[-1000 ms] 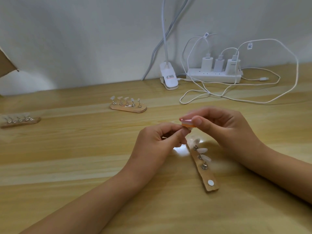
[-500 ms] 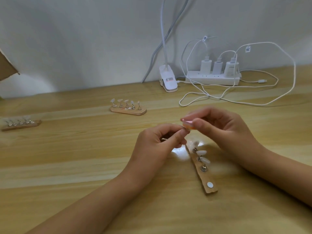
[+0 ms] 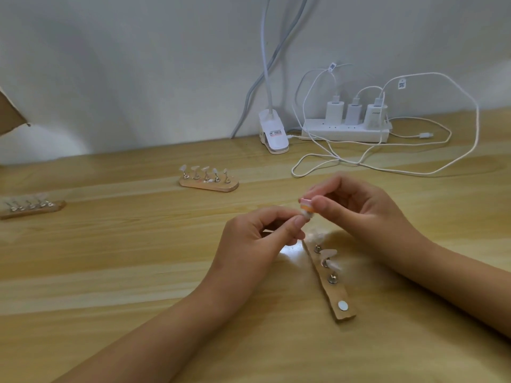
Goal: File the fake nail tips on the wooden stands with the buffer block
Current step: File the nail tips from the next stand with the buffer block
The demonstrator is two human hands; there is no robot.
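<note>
Two bare hands meet over a wooden tabletop (image 3: 110,272). The right hand (image 3: 359,214) has its grip closed, with thumb and fingers pinching one small buffer block (image 3: 306,203), pink over orange. Only the block's end shows, pointing left toward the other grip; the rest runs back under the right fingers. The left hand (image 3: 257,239) also has its grip closed, thumb and forefinger pinching one white nail tip (image 3: 306,215) that touches the block's underside.

Three wooden stands are out. The near stand (image 3: 334,293) lies just below the grips. Its long axis runs from them toward the person, slanting right. Three blurred tips and one bare round magnet (image 3: 343,306) show on it. The middle stand (image 3: 208,186), up and left of the grips and well apart, carries five tips. The far stand (image 3: 31,209), far left of the grips, is too blurred to count.

Compared with half a second ago, the hands and block hold nearly the same spot, and a sliver of white tip now shows beneath the block.
</note>
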